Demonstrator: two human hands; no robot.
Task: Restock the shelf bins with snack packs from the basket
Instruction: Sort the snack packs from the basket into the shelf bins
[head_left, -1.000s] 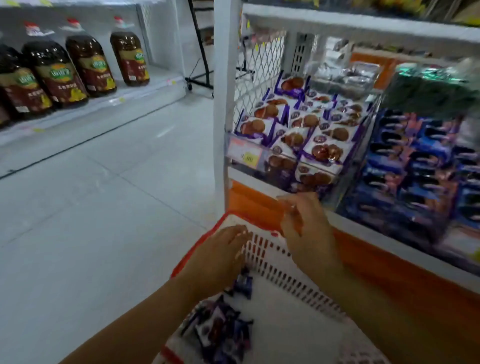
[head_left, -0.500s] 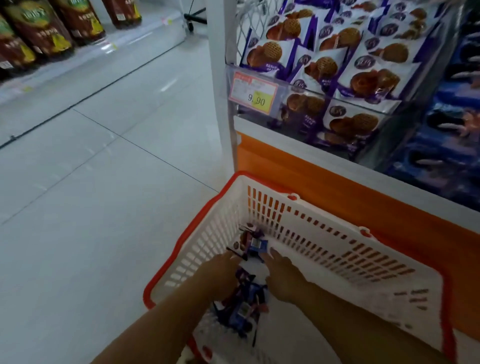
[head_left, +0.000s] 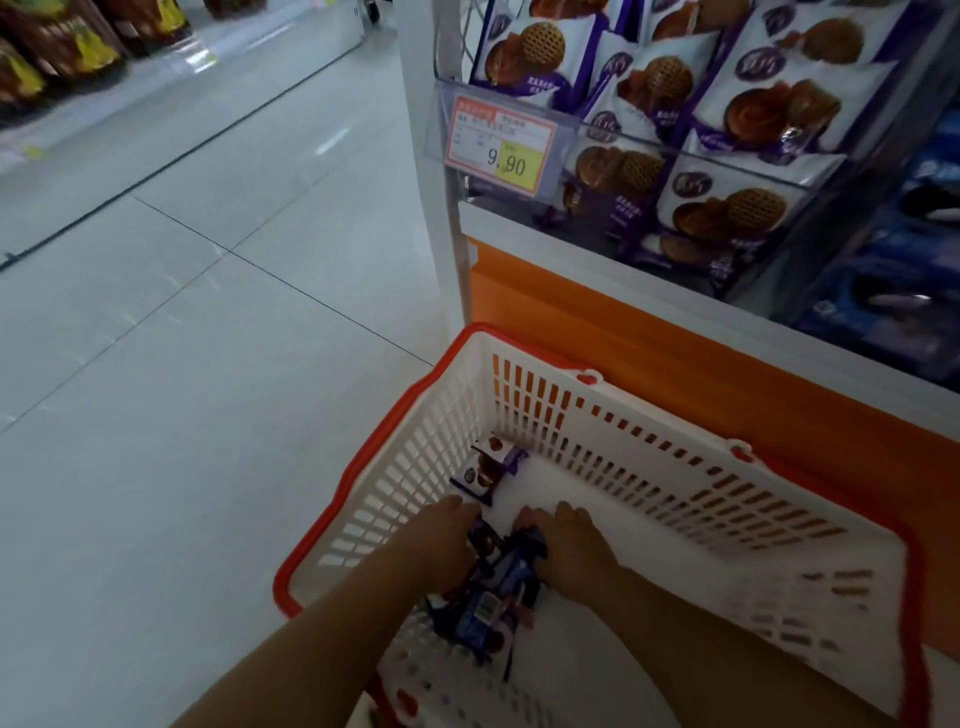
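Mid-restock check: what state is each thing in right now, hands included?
Basket, upright beside the shelf base, holding few packs.
Packs, heaped between both hands in the basket.
Loose pack, lying apart near the basket's far corner.
Left hand, against the packs, fingers hidden.
Right hand, fingers curled over the packs.
Bin, well stocked with waffle packs.

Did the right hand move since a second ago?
Yes. The right hand dropped from the basket's far rim, beside the orange shelf base, down into the basket onto the snack packs.
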